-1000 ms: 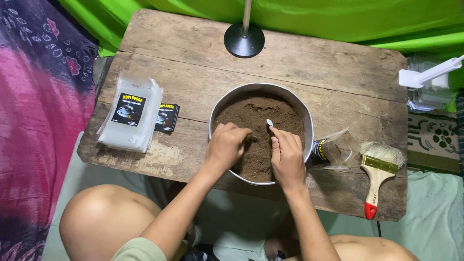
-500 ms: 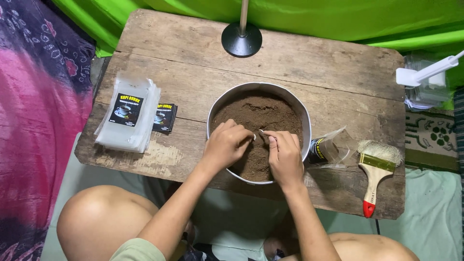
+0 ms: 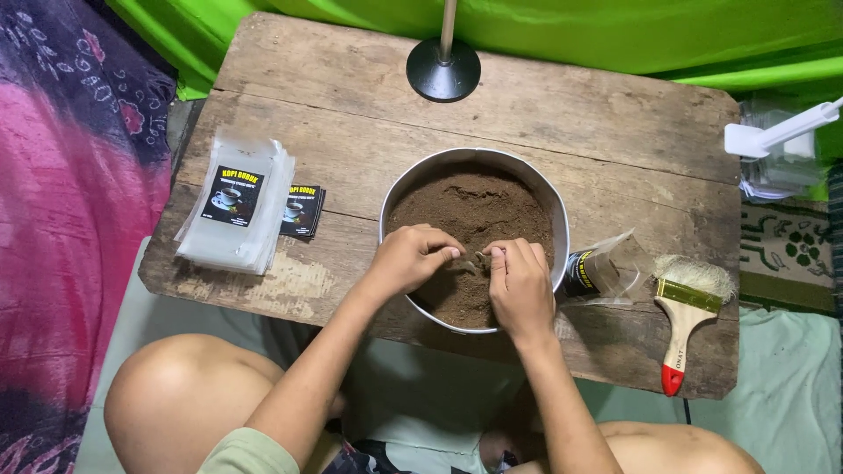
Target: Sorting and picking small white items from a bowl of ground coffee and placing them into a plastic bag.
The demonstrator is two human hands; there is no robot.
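Sitting with your knees up against the near edge of the worktop [image 3: 492,105], you have both hands down in the round metal pan [image 3: 562,233]. Your left hand [image 3: 406,261] and right hand [image 3: 520,285] meet over the near half of the pan, fingertips pinched together on a small clear pouch [image 3: 474,260] that rests on the brown powder [image 3: 479,211]. Each grip is clenched on an edge of that pouch; how much powder is inside it is too small to tell. The powder fills the pan nearly to its thin, shiny rim, fine and loose, with a furrowed surface.

Just right of the pan lies a filled clear packet [image 3: 601,270] with a dark label, touching the pan's wall. Beyond it, a paintbrush [image 3: 687,307] with pale bristles, a brass-coloured band and a wooden handle tipped red lies flat.

To your left, well apart from the pan, a stack of empty clear pouches [image 3: 235,206] with dark labels sits by a small pile of loose dark labels [image 3: 305,211].

The worktop is rough, weathered wooden planks with worn, pale patches. At its far edge stands a round black base [image 3: 443,72] carrying a thin upright pole, with bright green cloth [image 3: 615,31] behind.
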